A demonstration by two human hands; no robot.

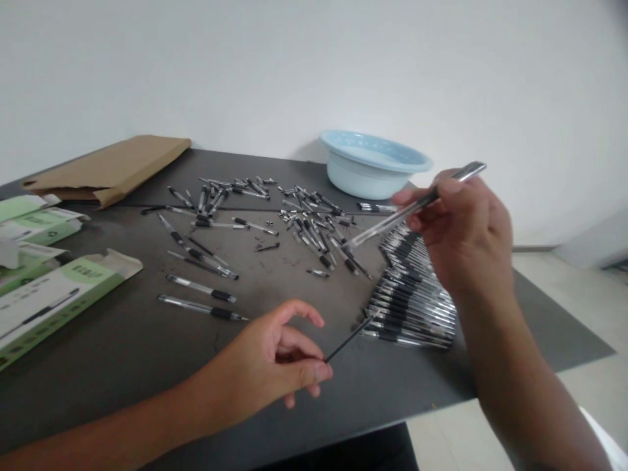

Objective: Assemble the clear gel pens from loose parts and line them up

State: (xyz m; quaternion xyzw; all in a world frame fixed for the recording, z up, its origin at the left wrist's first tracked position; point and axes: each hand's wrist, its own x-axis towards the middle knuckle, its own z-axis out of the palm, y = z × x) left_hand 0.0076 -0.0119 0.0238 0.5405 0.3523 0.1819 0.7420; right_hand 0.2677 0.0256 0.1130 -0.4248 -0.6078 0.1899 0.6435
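Observation:
Between thumb and fingers, my left hand [289,360] pinches a thin black pen refill [349,340], its metal tip pointing up and right. My right hand [461,222] is raised above the table's right side and grips a clear pen barrel [390,224] with a dark grip section, slanting down to the left. Below the right hand lies a stack of pens [412,301] in neat parallel rows. Two pens, an upper one [201,288] and a lower one [202,307], lie left of my left hand.
Loose pens and parts form a left pile [210,199] and a middle pile [314,229]. A light blue basin [363,173] stands at the back by the wall. To the left are a brown paper bag [118,163] and green-white pen boxes [63,294]. The table's edge [407,418] runs nearby.

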